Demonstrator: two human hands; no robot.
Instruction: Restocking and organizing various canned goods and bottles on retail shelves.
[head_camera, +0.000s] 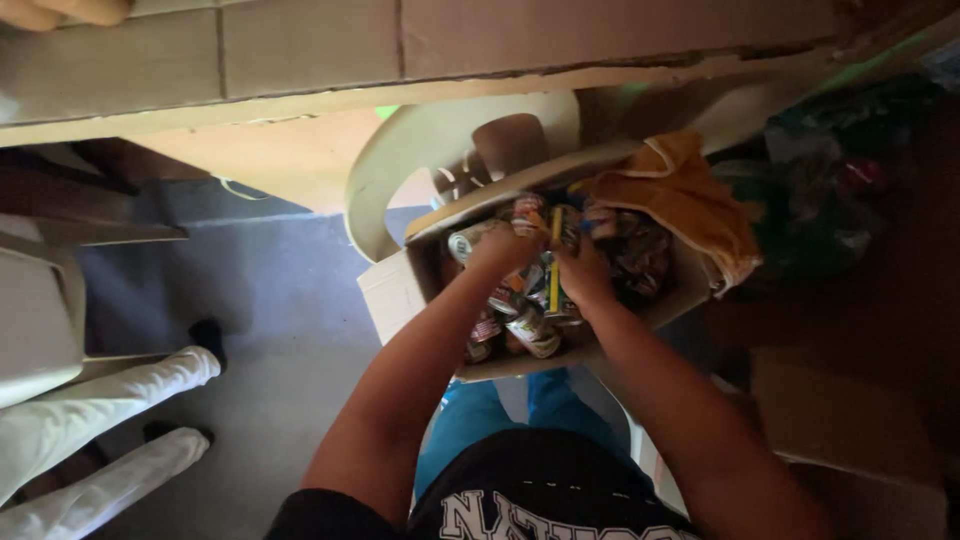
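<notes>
An open cardboard box (395, 290) rests on a cream plastic chair (420, 150) below me and is full of several small tins and packets (532, 330). My left hand (503, 247) reaches into the box, its fingers down among the tins near a round tin (462, 243). My right hand (583, 272) is in the box too, closed around a thin yellow-edged packet (555, 262) that stands upright. A yellow-orange cloth (690, 200) hangs over the box's far right corner.
Another person's legs in white trousers (110, 400) and dark shoes stretch in from the left, beside a white chair (35, 310). A dark bag heap (830, 180) lies at right. A tiled wall (300, 50) runs along the top. Brown cardboard (850, 420) sits lower right.
</notes>
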